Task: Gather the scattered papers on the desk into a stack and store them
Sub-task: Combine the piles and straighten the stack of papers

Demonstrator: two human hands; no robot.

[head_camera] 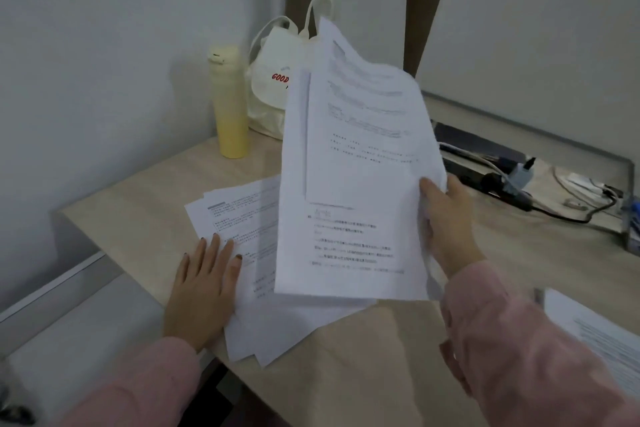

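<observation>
My right hand grips the right edge of a bunch of printed white sheets and holds them tilted up above the wooden desk. Under them a loose pile of printed papers lies fanned out on the desk near its left edge. My left hand rests flat on that pile, fingers spread, pressing its left side. One more printed sheet lies at the desk's right edge, partly cut off by the frame.
A yellow bottle and a white tote bag stand at the back left corner by the wall. A black power strip with plugs and cables runs along the back right. The desk's left edge drops off beside my left hand.
</observation>
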